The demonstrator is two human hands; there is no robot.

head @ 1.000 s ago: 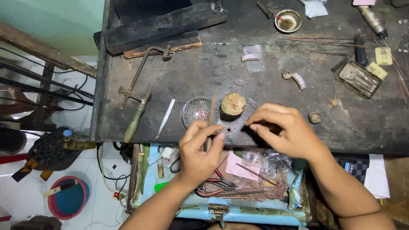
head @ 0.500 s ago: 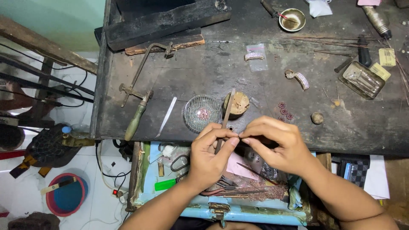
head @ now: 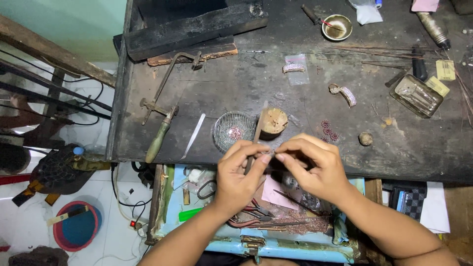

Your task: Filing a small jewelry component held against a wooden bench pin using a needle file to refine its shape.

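The left hand (head: 239,180) pinches a thin metal tool (head: 255,138) whose long axis runs up and away, over the surface (head: 276,93) edge toward the wooden peg (head: 272,121). The right hand (head: 315,167) meets it fingertip to fingertip, closed on a tiny piece (head: 270,154) between them, equally near to both, just beside the glass dish (head: 235,130).

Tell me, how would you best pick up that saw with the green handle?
Probably grip the jeweller's saw by its green handle, coming from the bench's near edge. The handle is thick, rounded, and points toward that edge; the metal frame is thin and awkward.
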